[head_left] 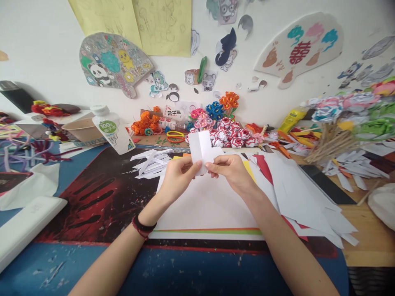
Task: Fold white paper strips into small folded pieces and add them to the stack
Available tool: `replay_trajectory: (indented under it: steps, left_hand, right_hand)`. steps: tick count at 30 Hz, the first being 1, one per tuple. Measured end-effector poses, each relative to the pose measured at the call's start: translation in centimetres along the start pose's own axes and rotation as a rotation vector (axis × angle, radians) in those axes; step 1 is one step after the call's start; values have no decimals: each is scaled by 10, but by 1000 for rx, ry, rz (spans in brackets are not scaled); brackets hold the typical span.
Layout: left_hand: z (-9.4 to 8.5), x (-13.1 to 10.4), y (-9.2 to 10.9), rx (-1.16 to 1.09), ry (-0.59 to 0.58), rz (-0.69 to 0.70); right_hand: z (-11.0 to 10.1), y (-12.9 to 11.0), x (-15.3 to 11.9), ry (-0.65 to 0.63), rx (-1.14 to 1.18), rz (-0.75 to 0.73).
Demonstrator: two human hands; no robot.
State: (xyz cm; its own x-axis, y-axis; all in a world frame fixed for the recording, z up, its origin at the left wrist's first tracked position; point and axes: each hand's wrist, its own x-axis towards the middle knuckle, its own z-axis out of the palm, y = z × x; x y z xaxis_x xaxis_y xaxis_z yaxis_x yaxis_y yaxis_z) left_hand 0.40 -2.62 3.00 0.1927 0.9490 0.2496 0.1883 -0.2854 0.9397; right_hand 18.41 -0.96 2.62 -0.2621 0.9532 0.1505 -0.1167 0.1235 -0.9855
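Observation:
A small white piece of paper point(199, 146) with an upright crease is held up above the middle of the desk. My left hand point(182, 170) pinches its lower left part between thumb and fingers. On the other side, my right hand point(230, 169) grips the lower right part the same way, the two thumbs almost meeting. Below both hands lies a stack of white sheets point(206, 209), with orange and green edges showing at its front. Several folded white paper strips point(151, 162) lie in a pile left of my hands.
A dark mat point(101, 197) with a red handprint covers the desk. Loose white papers point(296, 185) spread to the right. Behind stand red-and-white paper flowers point(230, 133), a white bottle point(111, 129) and a yellow bottle point(291, 119). A white box-shaped object point(31, 226) lies at left.

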Motion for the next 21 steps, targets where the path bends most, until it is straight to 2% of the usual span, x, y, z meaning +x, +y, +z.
replay_trajectory:
  steps: [10,21]
  left_hand:
    - [1,0,5,-68,-57,5]
    - [0,0,-2,-154,-80,35]
  right_hand:
    - [-4,4,1,-66,26,8]
    - [-7,-1,1,-170,12,52]
